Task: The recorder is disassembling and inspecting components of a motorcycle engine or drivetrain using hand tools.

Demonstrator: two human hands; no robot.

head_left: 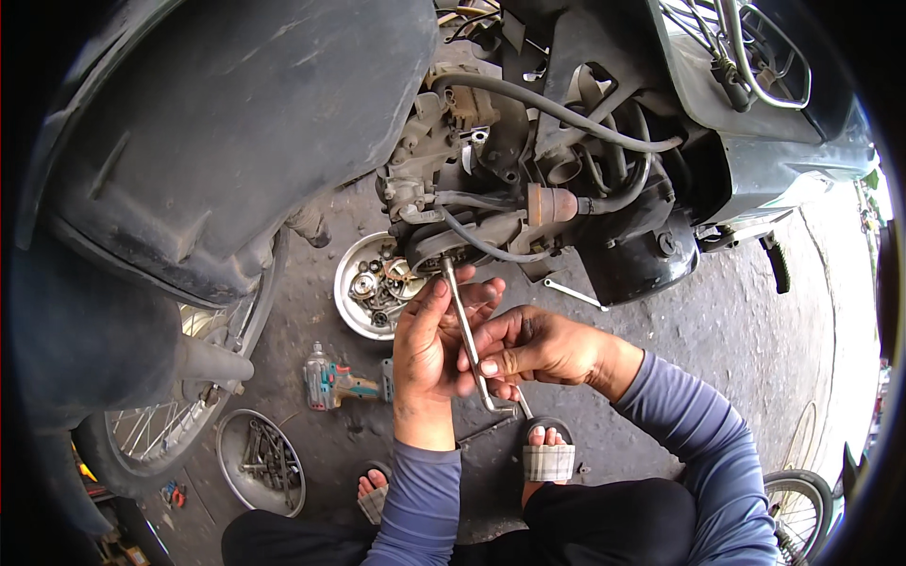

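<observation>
A long metal socket wrench (463,321) with a bent lower end slants between my hands. Its upper end meets the round opening low on the motorbike engine (427,247); whether it sits on a bolt there I cannot tell. My left hand (427,354), palm turned up and fingers curled, holds the upper shaft between thumb and fingers. Further down, my right hand (547,347) grips the same shaft with thumb and fingertips. Both hands look greasy. Beyond my left hand lies a metal bowl (346,316) of small engine parts, partly hidden by that hand.
A cordless power tool (347,387) lies on the dark floor left of my forearm. Nearer is a bowl (226,462) of bolts. A spanner (576,294) rests under the engine. The bike's dark body panel (236,123) and rear wheel (132,443) fill the left side.
</observation>
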